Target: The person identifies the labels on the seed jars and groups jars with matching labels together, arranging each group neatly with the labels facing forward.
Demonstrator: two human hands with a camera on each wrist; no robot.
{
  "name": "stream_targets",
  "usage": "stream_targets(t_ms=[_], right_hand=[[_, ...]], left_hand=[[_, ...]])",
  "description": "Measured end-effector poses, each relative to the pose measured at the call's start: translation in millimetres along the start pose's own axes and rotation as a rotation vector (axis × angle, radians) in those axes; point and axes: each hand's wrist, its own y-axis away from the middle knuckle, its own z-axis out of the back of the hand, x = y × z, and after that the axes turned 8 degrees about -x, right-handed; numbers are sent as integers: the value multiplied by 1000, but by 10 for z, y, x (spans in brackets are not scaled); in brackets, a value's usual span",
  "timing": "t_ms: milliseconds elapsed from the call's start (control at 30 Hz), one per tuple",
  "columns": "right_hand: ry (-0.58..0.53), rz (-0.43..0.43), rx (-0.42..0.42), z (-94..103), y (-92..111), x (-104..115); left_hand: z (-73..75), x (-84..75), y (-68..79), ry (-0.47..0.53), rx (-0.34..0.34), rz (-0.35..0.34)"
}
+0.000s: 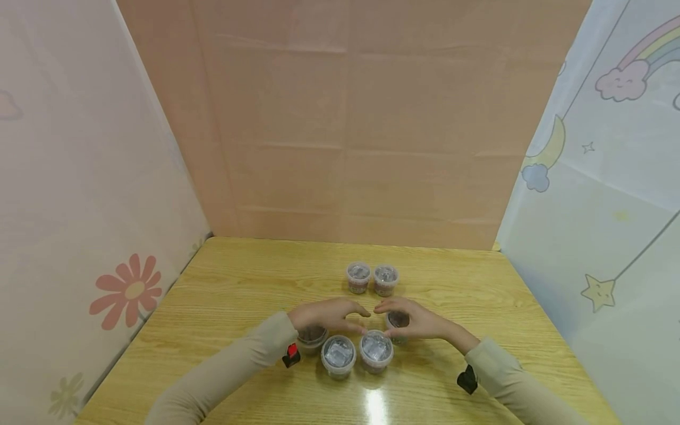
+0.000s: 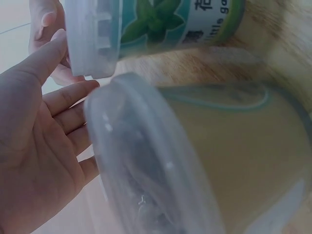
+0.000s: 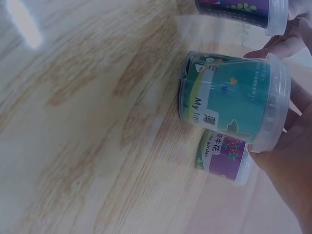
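Several small lidded plastic cups stand on the table. At the front are a left cup (image 1: 338,356) and a right cup (image 1: 376,351) with a teal mint label (image 3: 239,97). My left hand (image 1: 329,314) reaches over a darker-topped cup (image 1: 312,337), fingers extended and slightly bent, its thumb by the mint cup's lid (image 2: 92,39). From the other side my right hand (image 1: 417,319) arches in front of another dark-topped cup (image 1: 398,320), partly hiding it. Its thumb is right at the mint cup's lid rim. Both hands' fingertips point toward each other with a small gap.
Two more cups, a left one (image 1: 358,277) and a right one (image 1: 386,280), stand farther back. The wooden table (image 1: 255,271) is bordered by a plain back sheet (image 1: 345,118) and patterned side sheets. Black wrist devices sit at both cuffs.
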Motion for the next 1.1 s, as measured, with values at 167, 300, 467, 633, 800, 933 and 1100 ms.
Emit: stream_targets(t_ms=[167, 300, 467, 633, 800, 933, 1100], right_hand=[[23, 23, -7, -3, 9, 11], [53, 54, -9, -22, 12, 40], [76, 64, -2, -34, 12, 109], [125, 93, 7, -37, 15, 123], [160, 112, 28, -47, 18, 109], [182, 118, 34, -48, 33, 105], [214, 141, 49, -43, 46, 123]], left_hand=[[0, -22, 9, 12, 5, -2], [0, -36, 17, 22, 10, -7], [-14, -31, 22, 32, 7, -5], [-14, -37, 30, 28, 7, -13], [-6, -53, 37, 19, 5, -43], [-1, -55, 37, 12, 7, -72], [-8, -39, 27, 20, 21, -100]])
